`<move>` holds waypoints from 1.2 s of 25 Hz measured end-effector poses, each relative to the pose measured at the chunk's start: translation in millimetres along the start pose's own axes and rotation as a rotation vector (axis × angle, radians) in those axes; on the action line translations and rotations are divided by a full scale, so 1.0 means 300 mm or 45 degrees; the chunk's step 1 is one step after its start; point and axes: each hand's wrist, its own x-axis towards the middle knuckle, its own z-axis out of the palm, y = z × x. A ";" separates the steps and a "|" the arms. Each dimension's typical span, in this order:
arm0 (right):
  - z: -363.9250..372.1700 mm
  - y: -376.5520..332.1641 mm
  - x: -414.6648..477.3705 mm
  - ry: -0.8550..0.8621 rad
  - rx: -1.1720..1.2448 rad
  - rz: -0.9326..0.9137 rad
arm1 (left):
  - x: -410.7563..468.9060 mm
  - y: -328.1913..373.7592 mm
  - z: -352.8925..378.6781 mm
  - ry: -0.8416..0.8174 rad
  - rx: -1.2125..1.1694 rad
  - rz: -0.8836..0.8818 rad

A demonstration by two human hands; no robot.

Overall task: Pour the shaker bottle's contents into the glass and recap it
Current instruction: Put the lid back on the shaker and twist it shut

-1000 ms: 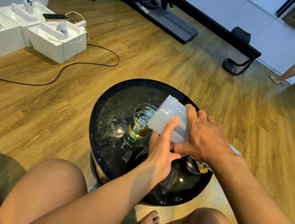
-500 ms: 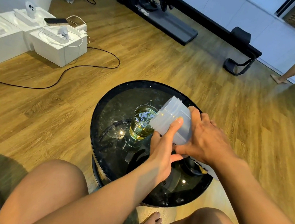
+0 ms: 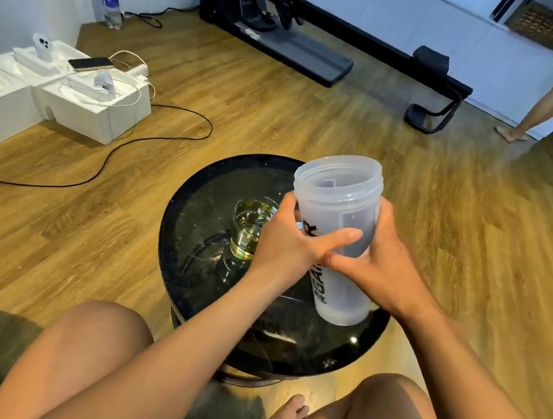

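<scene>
The translucent shaker bottle [image 3: 340, 213] with black lettering is upright and uncapped above the right part of the round black glass table [image 3: 200, 200], its open mouth facing up and its inside looking empty. My left hand [image 3: 292, 242] wraps its left side, thumb across the front. My right hand [image 3: 382, 266] grips its right side. Just left of my left hand, the glass [image 3: 249, 227] stands on the table, holding yellowish liquid. The cap is hidden from view.
White foam boxes [image 3: 83, 108] with a phone, devices and cables sit on the wood floor at left, and a black cable [image 3: 159, 140] runs across the floor. A black exercise machine [image 3: 320, 56] lies at the back. A person's legs [image 3: 541, 108] stand far right. My knees frame the table.
The bottle was tilted with its mouth over the glass; it has swung back upright and moved right, away from the glass. Both hands kept their hold.
</scene>
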 end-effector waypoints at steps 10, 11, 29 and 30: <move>0.075 0.112 -0.084 -0.004 0.175 0.133 | -0.031 -0.061 -0.038 -0.135 0.423 0.184; 0.082 0.120 -0.088 -0.002 0.148 0.146 | -0.042 -0.071 -0.038 -0.137 0.415 0.167; 0.105 0.421 -0.147 -0.004 -0.287 0.359 | -0.222 -0.235 0.228 -0.572 1.198 -0.064; 0.110 0.445 -0.131 -0.012 -0.326 0.355 | -0.206 -0.256 0.250 -0.574 1.210 -0.066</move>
